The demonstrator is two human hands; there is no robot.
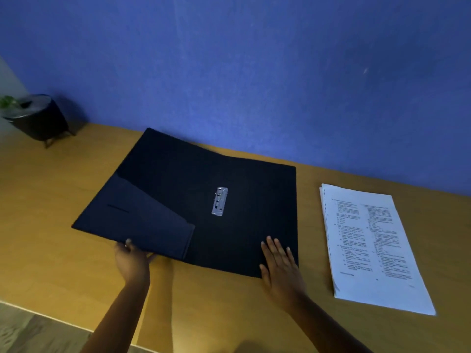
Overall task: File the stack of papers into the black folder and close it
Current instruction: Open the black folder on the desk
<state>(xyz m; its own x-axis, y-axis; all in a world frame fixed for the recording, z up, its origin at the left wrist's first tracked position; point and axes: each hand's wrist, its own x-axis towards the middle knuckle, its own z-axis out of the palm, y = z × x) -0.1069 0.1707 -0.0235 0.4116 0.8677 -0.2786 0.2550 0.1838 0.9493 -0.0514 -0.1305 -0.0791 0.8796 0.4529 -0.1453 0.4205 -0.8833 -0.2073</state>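
The black folder (204, 200) lies open on the wooden desk (229, 307), its metal clip (219, 201) near the spine; the stack of papers (369, 248) waits untouched just to its right. The left hand (131, 258) pinches the near edge of the left flap and the right hand (279, 263) presses flat, fingers spread, on the near right corner. Best to keep both flaps flat and lift the clip before fetching the 1 stack.

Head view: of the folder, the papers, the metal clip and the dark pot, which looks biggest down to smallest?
1. Folder, lying open.
2. Papers.
3. Pot, though it stands farther from the camera, so its true size is unsure.
4. Clip, clearly smallest.
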